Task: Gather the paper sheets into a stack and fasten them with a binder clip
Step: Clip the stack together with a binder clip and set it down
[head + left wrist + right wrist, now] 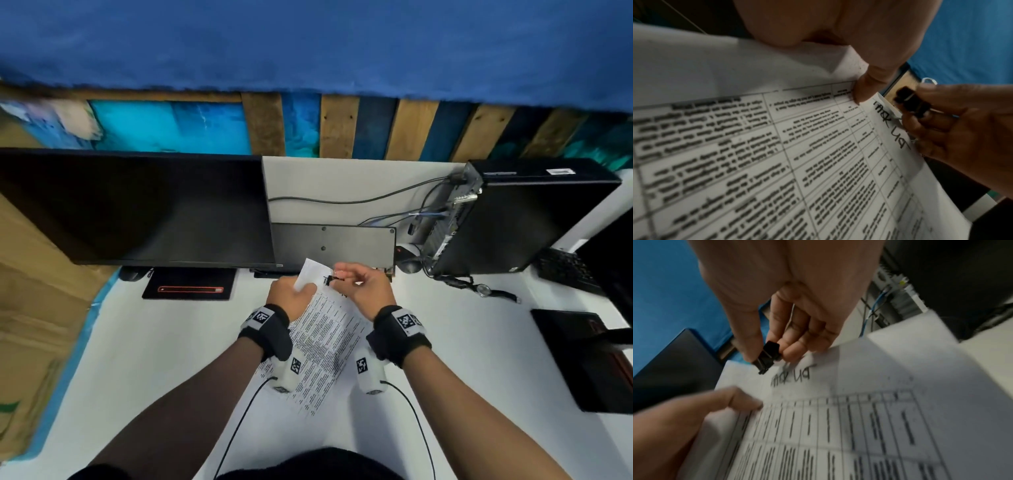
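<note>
A stack of printed paper sheets (pixel 323 337) with a table of text is held up over the white desk (pixel 154 342). My left hand (pixel 291 294) grips the stack's upper left part, thumb (pixel 865 91) on the top sheet (pixel 777 154). My right hand (pixel 363 286) pinches a small black binder clip (pixel 330 279) between thumb and fingers at the top edge of the sheets. In the wrist views the clip (pixel 767 356) (pixel 910 102) sits right at the paper's edge (pixel 838 402), next to handwriting; whether it bites the sheets I cannot tell.
A dark monitor (pixel 137 209) stands at the back left, a flat black plate (pixel 332 246) behind the hands. A black computer case (pixel 513 219) with cables lies back right, a wristwatch (pixel 486 290) before it. A cardboard box (pixel 30 308) is at the left.
</note>
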The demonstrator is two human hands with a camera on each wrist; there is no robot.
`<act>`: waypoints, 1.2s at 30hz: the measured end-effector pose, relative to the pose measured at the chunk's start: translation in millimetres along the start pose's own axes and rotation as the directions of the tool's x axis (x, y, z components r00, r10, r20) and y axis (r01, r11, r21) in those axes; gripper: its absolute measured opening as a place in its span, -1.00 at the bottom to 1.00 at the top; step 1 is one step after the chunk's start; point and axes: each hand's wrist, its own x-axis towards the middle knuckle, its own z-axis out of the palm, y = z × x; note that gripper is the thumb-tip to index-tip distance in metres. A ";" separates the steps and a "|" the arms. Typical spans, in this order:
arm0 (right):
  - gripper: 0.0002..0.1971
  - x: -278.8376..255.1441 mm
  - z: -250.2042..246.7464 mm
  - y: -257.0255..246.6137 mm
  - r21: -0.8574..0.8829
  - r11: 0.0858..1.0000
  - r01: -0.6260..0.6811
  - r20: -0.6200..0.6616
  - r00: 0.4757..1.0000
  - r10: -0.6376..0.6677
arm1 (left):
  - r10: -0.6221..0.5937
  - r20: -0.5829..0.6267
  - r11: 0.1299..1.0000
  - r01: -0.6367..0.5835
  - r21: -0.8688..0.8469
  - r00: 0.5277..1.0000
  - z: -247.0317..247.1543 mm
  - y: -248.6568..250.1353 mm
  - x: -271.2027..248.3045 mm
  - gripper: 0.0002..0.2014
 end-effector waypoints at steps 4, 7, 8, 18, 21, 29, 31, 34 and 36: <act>-0.67 -0.9 13.7 5.7 -0.197 0.963 0.182 -0.061 0.978 -0.197 | 0.001 -0.034 1.000 -0.002 -0.026 0.999 2.1 4.7 -3.7 -0.77; -0.62 -1.2 18.7 12.5 -0.253 0.933 0.258 -0.131 0.946 -0.297 | 0.013 -0.047 0.999 -0.015 -0.039 0.999 1.3 1.1 -5.3 -0.75; -0.61 -0.4 19.1 13.4 -0.293 0.914 0.279 -0.127 0.937 -0.327 | 0.020 -0.048 0.999 -0.022 -0.048 0.999 0.5 -0.4 -5.4 -0.75; -0.75 10.3 28.8 5.7 -0.344 0.901 0.266 -0.084 0.946 -0.312 | 0.065 -0.034 0.994 -0.068 -0.085 0.997 -12.9 -8.1 0.9 -0.81; -0.76 14.5 27.2 1.1 -0.228 0.958 0.172 -0.113 0.973 -0.202 | 0.056 0.008 0.994 -0.055 -0.089 0.998 -15.7 -14.3 1.7 -0.78; -0.71 18.6 16.9 -14.8 -0.201 0.974 0.106 0.008 0.994 -0.107 | 0.088 0.061 0.991 -0.081 -0.106 0.994 -28.4 -20.9 2.3 -0.76; -0.67 19.7 15.3 -17.5 -0.246 0.962 0.120 0.033 0.993 -0.116 | 0.110 0.047 0.991 -0.106 -0.085 0.993 -29.8 -21.7 2.4 -0.67; -0.63 21.1 13.6 -21.7 -0.274 0.954 0.123 0.037 0.992 -0.118 | 0.152 0.029 0.987 -0.151 -0.052 0.988 -29.3 -23.1 3.1 -0.69; -0.63 21.1 12.2 -25.2 -0.292 0.949 0.119 0.035 0.993 -0.114 | 0.178 0.017 0.984 -0.178 -0.014 0.984 -28.1 -23.7 4.0 -0.72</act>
